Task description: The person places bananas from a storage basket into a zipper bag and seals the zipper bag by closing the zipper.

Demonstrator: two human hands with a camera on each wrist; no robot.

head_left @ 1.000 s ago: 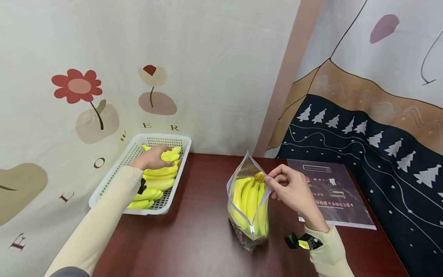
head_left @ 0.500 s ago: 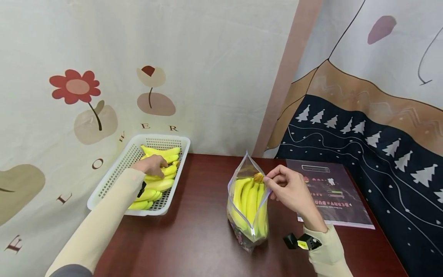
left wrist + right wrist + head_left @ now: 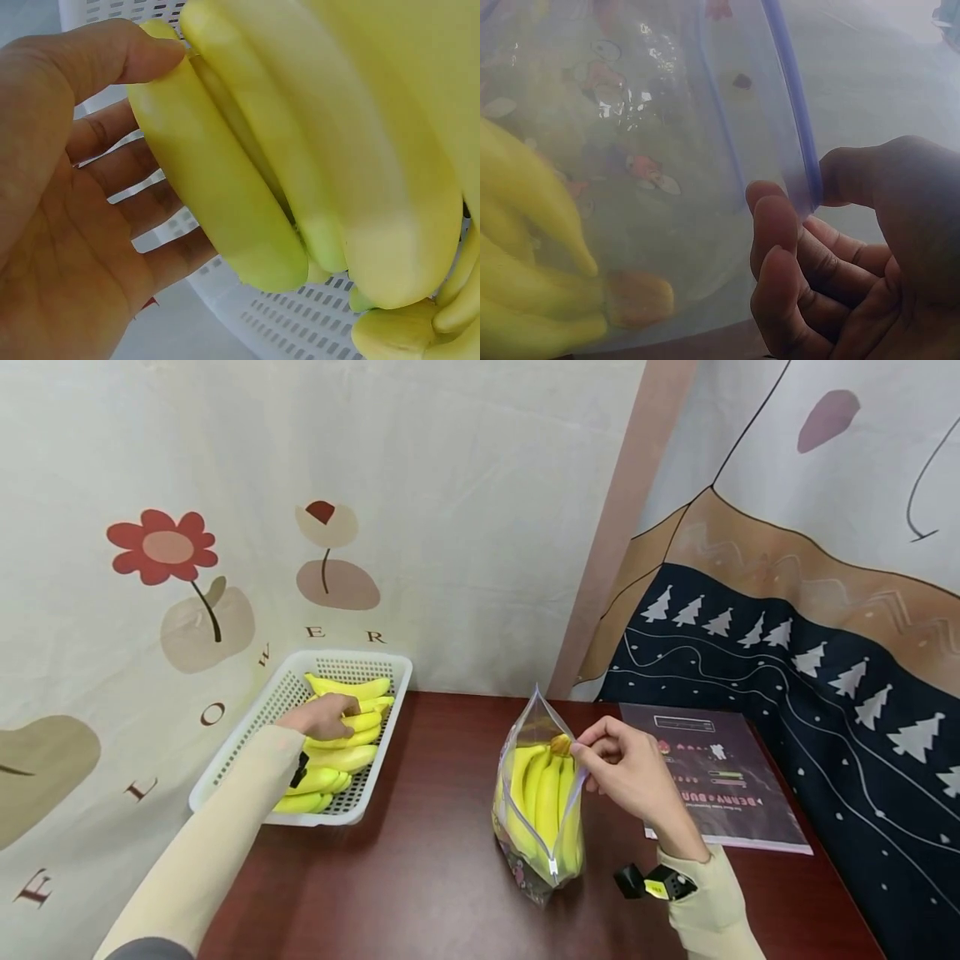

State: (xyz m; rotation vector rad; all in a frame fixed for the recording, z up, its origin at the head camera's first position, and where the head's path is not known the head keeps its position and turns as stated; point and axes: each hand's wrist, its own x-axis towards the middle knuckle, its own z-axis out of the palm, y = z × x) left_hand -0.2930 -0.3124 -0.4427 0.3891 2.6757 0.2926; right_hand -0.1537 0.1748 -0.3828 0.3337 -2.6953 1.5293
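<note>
Gripping banana [image 3: 217, 172]: left hand [image 3: 321, 716], palm visible only in left wrist view | pinching bag rim [image 3: 790, 97]: right hand [image 3: 632, 770]

Forward-down head view, close wrist views, bananas [image 3: 342, 760] in all

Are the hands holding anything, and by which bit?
The right hand pinches the clear bag by its zip edge. The left hand grips a yellow banana, thumb over one end, fingers along its side.
</note>
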